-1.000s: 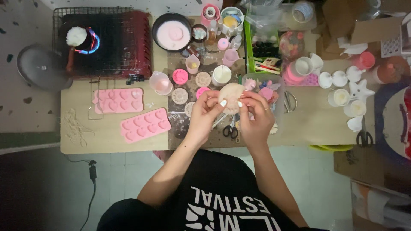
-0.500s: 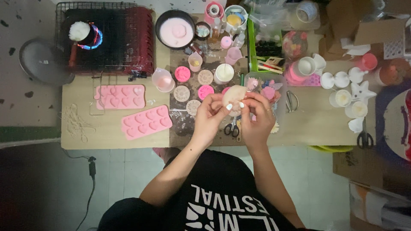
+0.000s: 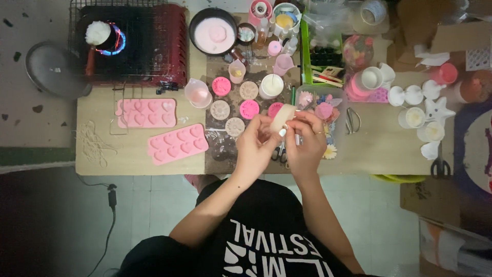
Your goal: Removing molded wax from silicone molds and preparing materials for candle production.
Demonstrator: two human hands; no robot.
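Where both hands meet just above the frame's centre, I see the pale round mould (image 3: 283, 117) tilted edge-on, long axis running upper right; left hand (image 3: 254, 149) and right hand (image 3: 306, 143) fingers pinch it from below, equally near.

Both forearms rise from the torso at the lower frame edge and converge over the table's (image 3: 128, 161) near edge. The left hand (image 3: 254, 146) is raised above that edge with fingers curled inward and thumb pressed toward the right hand, nails pale. The right hand (image 3: 306, 143) sits just beside it, touching at the fingertips, fingers bent in a pinch, a ring on one finger. Both wrists are flexed, both arms bare below the sleeves.
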